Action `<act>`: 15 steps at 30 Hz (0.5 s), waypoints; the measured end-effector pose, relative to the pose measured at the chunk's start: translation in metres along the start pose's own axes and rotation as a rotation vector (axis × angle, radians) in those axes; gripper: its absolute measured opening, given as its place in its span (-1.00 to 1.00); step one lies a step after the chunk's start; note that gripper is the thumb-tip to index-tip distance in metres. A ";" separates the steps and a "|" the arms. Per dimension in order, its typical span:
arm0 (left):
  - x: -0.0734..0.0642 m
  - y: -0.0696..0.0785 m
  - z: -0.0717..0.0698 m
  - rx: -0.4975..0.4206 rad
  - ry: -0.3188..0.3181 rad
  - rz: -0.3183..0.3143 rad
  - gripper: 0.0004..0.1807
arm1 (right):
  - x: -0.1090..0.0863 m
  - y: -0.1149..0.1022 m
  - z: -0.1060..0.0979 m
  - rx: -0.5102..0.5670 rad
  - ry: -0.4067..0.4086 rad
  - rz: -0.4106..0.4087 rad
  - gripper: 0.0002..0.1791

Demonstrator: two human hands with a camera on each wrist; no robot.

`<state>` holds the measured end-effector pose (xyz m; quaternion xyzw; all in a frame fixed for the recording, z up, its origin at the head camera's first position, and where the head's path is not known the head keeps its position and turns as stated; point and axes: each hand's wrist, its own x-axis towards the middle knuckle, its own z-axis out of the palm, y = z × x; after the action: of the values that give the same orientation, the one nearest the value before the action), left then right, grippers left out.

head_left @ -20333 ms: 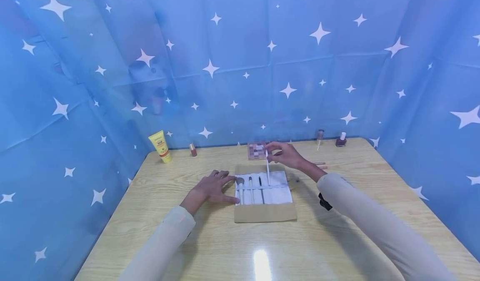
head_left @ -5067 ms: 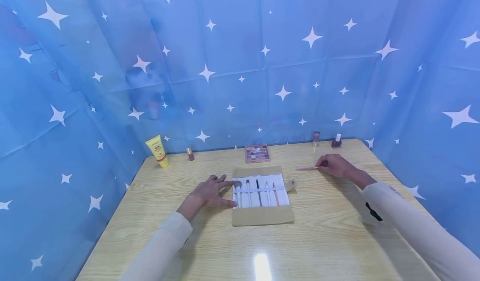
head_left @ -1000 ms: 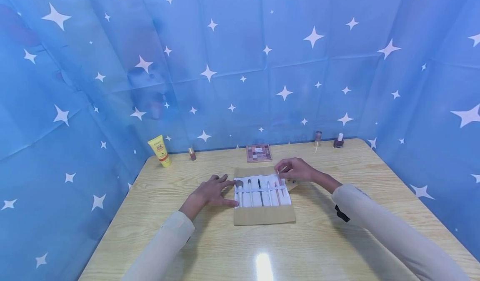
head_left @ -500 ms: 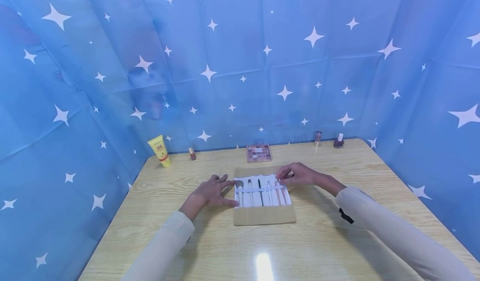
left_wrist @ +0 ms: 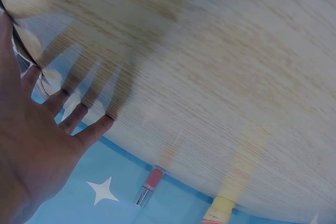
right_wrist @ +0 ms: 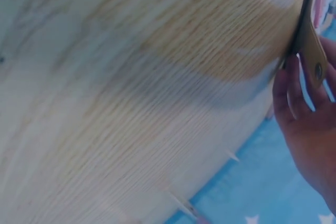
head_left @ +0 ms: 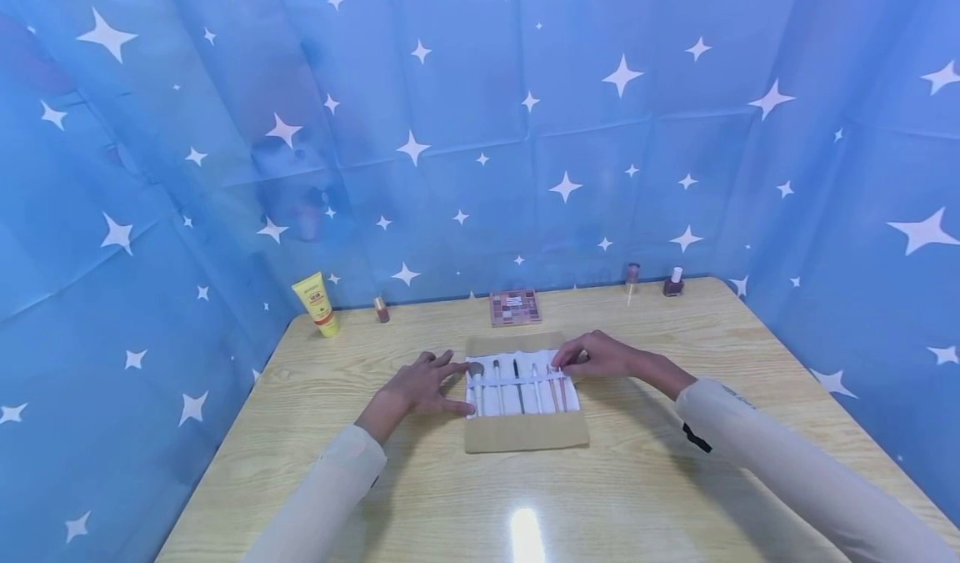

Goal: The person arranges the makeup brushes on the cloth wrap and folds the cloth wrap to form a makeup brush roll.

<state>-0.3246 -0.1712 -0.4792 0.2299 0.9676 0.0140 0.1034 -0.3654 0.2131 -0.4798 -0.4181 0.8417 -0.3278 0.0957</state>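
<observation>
A tan brush roll (head_left: 527, 434) lies spread out on the table, its white inside facing up. Several makeup brushes stand in a row under its elastic band, from a fluffy one (head_left: 476, 371) at the left to slim pink ones at the right. My left hand (head_left: 420, 386) rests at the roll's left edge, fingers spread. At the far right slot, my right hand (head_left: 600, 354) pinches the top of a pink makeup brush (head_left: 564, 394); its tip is hidden by the fingers. In the right wrist view, a strap with a snap (right_wrist: 313, 59) lies against that hand's fingers.
Along the table's back edge stand a yellow tube (head_left: 317, 304), a small lipstick-like tube (head_left: 382, 309), an eyeshadow palette (head_left: 515, 308), a lip gloss-like tube (head_left: 632, 279) and a dark nail polish bottle (head_left: 673, 283). A blue starry curtain (head_left: 480, 129) encloses the table.
Earlier my right hand slid in a white brush, then picked a pink one off the table at the right. Over the last second that brush moved down under the band. The left hand stayed put.
</observation>
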 end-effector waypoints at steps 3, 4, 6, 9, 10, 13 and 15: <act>-0.001 0.001 -0.001 -0.006 0.007 0.004 0.02 | -0.002 0.000 0.000 -0.012 -0.002 -0.028 -0.77; -0.001 0.001 -0.001 -0.006 0.006 0.003 0.02 | -0.003 0.000 0.000 -0.012 -0.002 -0.037 -0.77; -0.003 0.002 -0.002 -0.015 0.008 0.001 0.02 | -0.004 -0.001 0.000 -0.004 -0.006 -0.049 -0.76; -0.004 0.003 -0.003 -0.011 0.009 -0.003 0.01 | -0.005 -0.003 0.000 0.009 -0.013 -0.056 -0.75; -0.004 0.004 -0.003 -0.011 0.010 -0.005 0.00 | -0.006 -0.003 0.000 0.012 -0.016 -0.059 -0.75; -0.004 0.004 -0.003 -0.010 0.015 -0.005 0.00 | -0.007 -0.005 0.000 0.007 -0.013 -0.069 -0.74; -0.004 0.004 -0.003 -0.005 0.012 -0.005 0.01 | -0.007 -0.006 0.000 0.000 -0.007 -0.078 -0.75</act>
<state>-0.3204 -0.1692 -0.4749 0.2273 0.9687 0.0175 0.0981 -0.3572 0.2165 -0.4768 -0.4518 0.8244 -0.3300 0.0861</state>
